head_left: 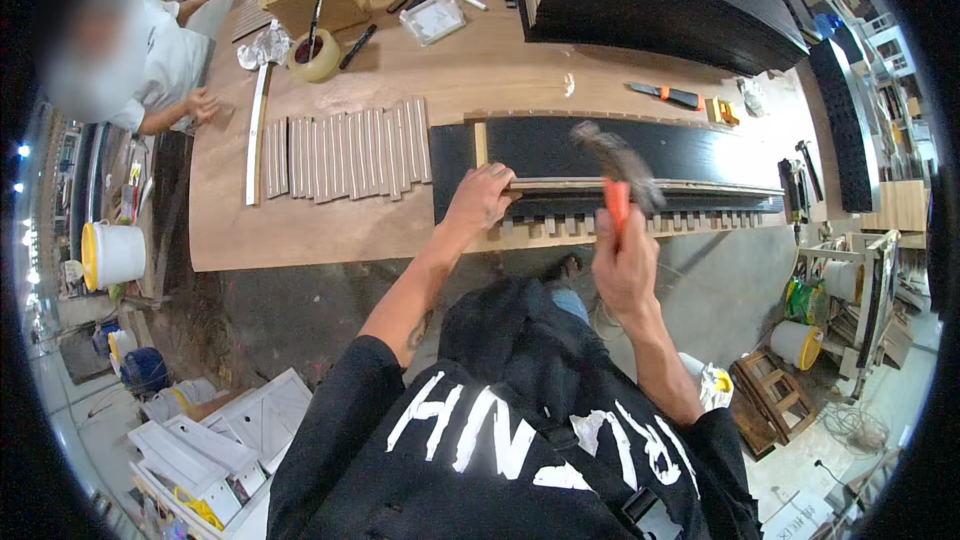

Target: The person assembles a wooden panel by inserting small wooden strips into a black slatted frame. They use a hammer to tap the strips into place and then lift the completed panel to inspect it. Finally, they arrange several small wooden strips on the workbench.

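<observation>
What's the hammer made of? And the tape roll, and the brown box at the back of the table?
The hammer: its head looks like dull grey metal, though it's blurred; the bright orange handle could be plastic, rubber or painted.
The tape roll: probably shiny plastic film, since it's yellowish and partly see-through.
The box: likely cardboard, plain matte brown with thin walls.

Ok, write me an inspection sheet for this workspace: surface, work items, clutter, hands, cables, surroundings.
Surface: wooden table, bare patches showing.
Work items: black board near the front edge; grooved strips in a row to its left.
Clutter: tape roll, marker, clear box, knife.
Hands: left hand at the board; right hand grips a hammer, head blurred.
Cables: coiled wire or cable, lower right.
Surroundings: co-worker at left; white buckets both sides.
</observation>
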Available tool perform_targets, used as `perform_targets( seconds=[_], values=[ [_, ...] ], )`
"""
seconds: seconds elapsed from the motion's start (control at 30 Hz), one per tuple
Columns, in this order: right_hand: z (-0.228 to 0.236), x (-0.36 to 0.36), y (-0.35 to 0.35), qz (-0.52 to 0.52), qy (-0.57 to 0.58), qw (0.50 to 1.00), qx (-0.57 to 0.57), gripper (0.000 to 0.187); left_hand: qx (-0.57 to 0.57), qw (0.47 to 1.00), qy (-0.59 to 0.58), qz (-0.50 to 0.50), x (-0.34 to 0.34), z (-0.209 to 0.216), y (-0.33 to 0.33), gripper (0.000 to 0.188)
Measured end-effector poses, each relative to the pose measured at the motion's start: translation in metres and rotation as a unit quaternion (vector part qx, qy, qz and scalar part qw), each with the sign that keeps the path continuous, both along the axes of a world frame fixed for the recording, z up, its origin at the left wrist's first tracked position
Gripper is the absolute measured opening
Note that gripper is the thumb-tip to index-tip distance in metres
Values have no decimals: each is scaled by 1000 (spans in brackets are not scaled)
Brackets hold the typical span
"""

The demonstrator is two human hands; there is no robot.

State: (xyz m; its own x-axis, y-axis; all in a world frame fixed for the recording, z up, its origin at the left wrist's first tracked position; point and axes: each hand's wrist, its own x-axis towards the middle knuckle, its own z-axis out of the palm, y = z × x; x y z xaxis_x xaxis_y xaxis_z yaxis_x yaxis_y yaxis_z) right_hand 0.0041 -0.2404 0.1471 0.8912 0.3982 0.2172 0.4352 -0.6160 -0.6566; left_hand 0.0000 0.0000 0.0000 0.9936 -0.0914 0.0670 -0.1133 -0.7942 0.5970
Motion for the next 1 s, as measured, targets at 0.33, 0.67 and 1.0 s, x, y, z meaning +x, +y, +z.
perform_targets(
  seconds=[0.33, 0.67, 1.0],
  values=[
    [-48, 2, 8, 25, 122, 985, -122, 29, -20, 1000, -13, -15, 3, 12, 2, 22],
    [-55, -47, -116, -248, 93, 964, 25, 25, 70, 997, 7, 22, 28, 67, -52, 64],
    [-101, -89, -223, -392, 227, 890, 46, 33, 162, 974, -24, -159, 142, 33, -217, 30]
  ],
)
